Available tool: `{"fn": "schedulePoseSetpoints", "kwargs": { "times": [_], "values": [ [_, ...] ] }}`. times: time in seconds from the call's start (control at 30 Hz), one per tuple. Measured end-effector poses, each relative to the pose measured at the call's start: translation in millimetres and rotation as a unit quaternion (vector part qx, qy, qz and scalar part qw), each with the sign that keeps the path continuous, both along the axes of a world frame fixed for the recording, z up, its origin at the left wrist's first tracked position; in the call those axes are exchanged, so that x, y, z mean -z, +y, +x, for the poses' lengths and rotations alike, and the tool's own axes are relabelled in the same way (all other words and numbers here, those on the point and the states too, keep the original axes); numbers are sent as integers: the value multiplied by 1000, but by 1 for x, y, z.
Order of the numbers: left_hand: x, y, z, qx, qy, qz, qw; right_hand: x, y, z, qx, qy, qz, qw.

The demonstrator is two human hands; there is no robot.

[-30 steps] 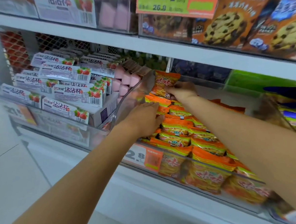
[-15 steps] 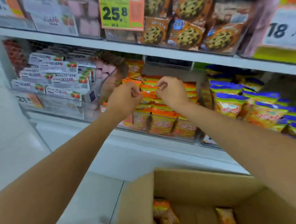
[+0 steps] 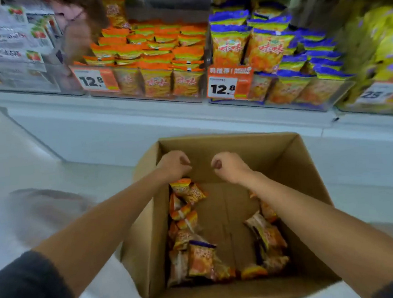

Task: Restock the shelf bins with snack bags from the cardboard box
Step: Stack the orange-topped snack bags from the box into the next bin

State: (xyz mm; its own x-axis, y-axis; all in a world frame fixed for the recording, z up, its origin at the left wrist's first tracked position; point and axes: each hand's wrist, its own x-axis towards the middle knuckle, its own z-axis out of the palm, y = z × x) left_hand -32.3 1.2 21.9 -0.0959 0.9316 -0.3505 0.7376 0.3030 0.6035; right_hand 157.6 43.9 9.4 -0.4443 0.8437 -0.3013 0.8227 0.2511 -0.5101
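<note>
Far left, shelf: flat strawberry-print boxes (image 3: 9,42), blurred, stacked behind a clear front.

Next bin along, orange-topped snack bags (image 3: 147,59). They are packed upright in rows, faces out, behind a 12.8 price tag (image 3: 93,80). The bin looks close to full, so little room is left there.

Below, on the floor just in front of the shelf base: open cardboard box (image 3: 149,222), flaps out, set within arm's reach of the bins.

Left hand (image 3: 174,165) over the box's far left corner, fingers curled in, nothing gripped. It hangs just above the topmost loose orange bag (image 3: 184,189); I cannot tell if it touches. Likely placed for a pick.

Loose bags lie along the box's left wall (image 3: 186,219), bare cardboard between them and the right-hand cluster (image 3: 266,237). The box is mostly emptied.

Right hand (image 3: 229,167) beside the left, apart from it, closed in a fist, empty, above bare box floor.

Right of the orange bin: purple-topped bags (image 3: 277,50), upright, second 12.8 tag (image 3: 227,86). At least one purple-topped bag in the box (image 3: 202,257) would belong here.

Far right: yellow bags (image 3: 381,49), badly blurred.
</note>
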Motion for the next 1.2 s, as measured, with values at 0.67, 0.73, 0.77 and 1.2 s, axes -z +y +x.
{"fn": "schedulePoseSetpoints", "kwargs": {
  "times": [0.67,0.73,0.77,1.2],
  "values": [
    [180,22,20,44,262,-66,962,172,4,94,182,88,-238,950],
    [169,19,35,0,160,-42,986,165,8,94,209,131,-261,933],
    [163,17,43,-10,99,-37,994,161,10,92,208,152,-273,927],
    [152,8,85,-262,-423,-229,837,149,21,92,230,290,-389,844]
  ]
}}
